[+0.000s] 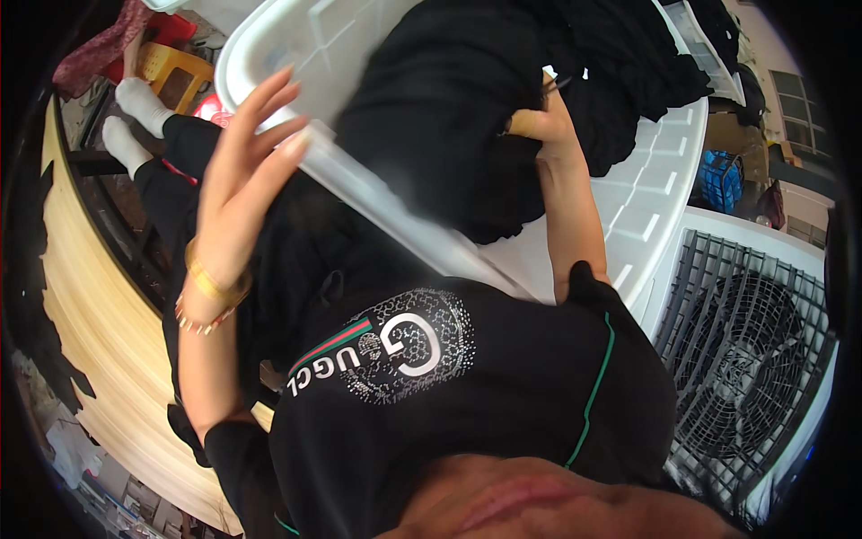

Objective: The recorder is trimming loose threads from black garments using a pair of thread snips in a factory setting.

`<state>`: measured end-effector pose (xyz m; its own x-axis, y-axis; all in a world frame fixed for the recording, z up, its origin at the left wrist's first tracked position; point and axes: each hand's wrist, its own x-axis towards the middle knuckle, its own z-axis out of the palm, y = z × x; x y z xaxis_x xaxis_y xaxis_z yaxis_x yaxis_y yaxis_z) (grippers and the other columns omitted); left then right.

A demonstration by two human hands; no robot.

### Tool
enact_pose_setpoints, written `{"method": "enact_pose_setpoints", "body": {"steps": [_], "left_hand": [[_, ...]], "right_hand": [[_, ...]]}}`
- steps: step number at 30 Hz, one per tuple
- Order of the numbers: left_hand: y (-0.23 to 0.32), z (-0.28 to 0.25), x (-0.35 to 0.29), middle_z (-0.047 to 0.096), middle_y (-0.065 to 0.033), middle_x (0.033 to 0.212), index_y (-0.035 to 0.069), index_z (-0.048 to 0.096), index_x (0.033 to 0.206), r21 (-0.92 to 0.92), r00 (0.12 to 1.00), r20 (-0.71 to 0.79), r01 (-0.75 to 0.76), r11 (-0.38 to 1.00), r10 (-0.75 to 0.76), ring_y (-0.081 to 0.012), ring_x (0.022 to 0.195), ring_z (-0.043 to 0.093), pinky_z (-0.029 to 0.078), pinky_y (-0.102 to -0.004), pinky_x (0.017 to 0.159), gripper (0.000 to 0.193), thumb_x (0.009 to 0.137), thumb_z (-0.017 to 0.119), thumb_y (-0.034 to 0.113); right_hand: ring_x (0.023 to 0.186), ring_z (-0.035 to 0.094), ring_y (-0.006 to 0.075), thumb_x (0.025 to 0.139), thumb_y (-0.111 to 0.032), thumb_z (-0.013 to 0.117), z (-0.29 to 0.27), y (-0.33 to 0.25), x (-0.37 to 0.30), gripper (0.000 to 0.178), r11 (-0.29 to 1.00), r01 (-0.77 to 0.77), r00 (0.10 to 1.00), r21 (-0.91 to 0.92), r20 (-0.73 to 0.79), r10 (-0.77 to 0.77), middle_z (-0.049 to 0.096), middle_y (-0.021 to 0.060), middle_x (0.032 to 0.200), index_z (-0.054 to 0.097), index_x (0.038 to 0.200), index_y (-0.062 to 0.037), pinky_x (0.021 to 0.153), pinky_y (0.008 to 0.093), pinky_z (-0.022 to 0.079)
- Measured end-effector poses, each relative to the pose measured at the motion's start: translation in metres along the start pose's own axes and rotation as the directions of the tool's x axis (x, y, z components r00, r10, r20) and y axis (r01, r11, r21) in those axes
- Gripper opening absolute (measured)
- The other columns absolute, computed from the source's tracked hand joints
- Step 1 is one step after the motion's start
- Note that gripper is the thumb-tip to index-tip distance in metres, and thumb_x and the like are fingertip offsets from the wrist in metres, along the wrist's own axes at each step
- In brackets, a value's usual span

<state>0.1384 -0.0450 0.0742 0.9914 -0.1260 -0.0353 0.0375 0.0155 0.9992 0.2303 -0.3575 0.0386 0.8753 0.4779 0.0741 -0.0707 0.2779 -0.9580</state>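
My left hand (244, 175) is raised beside the rim of a large white plastic tub (395, 205), its fingers stretched out and nothing in them. A bundle of black cloth (440, 126) bulges over the tub's near rim, smeared a little by motion. My right hand (543, 126) grips this black cloth at its right side; the thumb, with a tan wrap on it, shows, while the other fingers are partly hidden. A small thin dark item (560, 83) shows by that hand, too small to name. More black cloth (620, 72) is heaped in the tub behind it.
A large fan grille (741, 359) in a pale housing stands at the right. A pale wooden tabletop (99, 296) curves along the left. At the upper left are a yellow plastic stool (171, 72) and my feet in white socks (139, 103). A blue-patterned bag (721, 180) sits beyond the tub.
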Motion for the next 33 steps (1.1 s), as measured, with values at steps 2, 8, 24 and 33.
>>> {"method": "enact_pose_setpoints", "body": {"steps": [2,8,24,33], "left_hand": [[0.003,0.017,0.007,0.044,-0.0125,0.146,0.002,0.039,0.148,-0.005,0.987,-0.02,-0.158,0.987,0.158,-0.0172,0.127,0.05,0.035,-0.0318,0.109,0.056,0.099,0.057,0.023],[-0.036,-0.072,-0.081,0.047,-0.0131,0.143,-0.002,0.04,0.147,0.234,0.957,-0.206,-0.156,0.96,0.206,-0.0191,0.135,0.041,0.03,-0.0351,0.113,0.057,0.099,0.054,0.026],[-0.127,-0.016,-0.163,0.024,-0.0186,0.159,0.016,0.031,0.154,0.936,0.96,-0.071,0.158,0.315,-0.271,-0.0349,0.15,0.016,0.022,-0.0706,0.108,0.084,0.086,0.066,0.052],[-0.142,-0.019,-0.143,0.021,-0.0159,0.16,0.022,0.031,0.154,0.948,0.939,-0.114,0.201,0.247,-0.324,-0.0343,0.15,0.017,0.032,-0.0737,0.1,0.076,0.09,0.065,0.046]], "right_hand": [[0.095,0.07,0.0204,0.067,0.0,0.076,0.052,-0.022,0.015,0.045,0.989,0.142,0.978,0.041,0.151,-0.146,0.073,0.0126,0.103,0.067,0.111,0.0058,0.091,0.0327,0.055],[0.081,0.071,0.0149,0.069,-0.013,0.085,0.214,-0.053,0.041,0.031,0.958,0.072,0.839,0.277,0.503,-0.208,0.074,0.0104,0.087,0.073,0.092,0.0043,0.078,0.0272,0.056],[0.042,0.046,0.0062,0.089,-0.025,0.072,0.059,0.021,0.098,0.026,0.949,-0.118,0.979,-0.293,0.124,0.16,0.071,0.0061,0.084,0.07,0.103,-0.0032,0.037,0.0194,0.029],[0.057,0.067,0.0128,0.071,-0.027,0.09,-0.195,0.223,0.092,0.042,0.871,-0.486,0.51,-0.062,-0.83,0.226,0.062,0.0033,0.075,0.06,0.089,-0.0026,0.036,0.02,0.029]]}}
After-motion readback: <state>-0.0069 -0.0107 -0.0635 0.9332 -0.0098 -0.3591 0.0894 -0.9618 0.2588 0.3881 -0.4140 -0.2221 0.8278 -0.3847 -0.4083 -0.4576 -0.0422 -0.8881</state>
